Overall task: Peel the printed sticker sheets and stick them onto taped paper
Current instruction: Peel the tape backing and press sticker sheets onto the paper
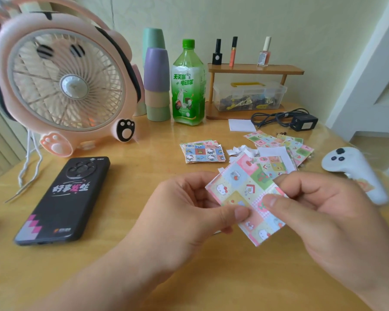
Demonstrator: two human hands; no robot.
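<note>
Both hands, left hand [189, 205] and right hand [319, 212], pinch one sticker sheet [245, 194] above the table [144, 176] (probably peeling, hard to tell); more sheets [203, 151] lie behind.

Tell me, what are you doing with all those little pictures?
A person is holding one sticker sheet in both hands above the table. The left hand and the right hand pinch it with thumbs and fingers near the middle, as if to start peeling. More sheets lie in a stack and a pile further back, with white paper scraps between them.
</note>
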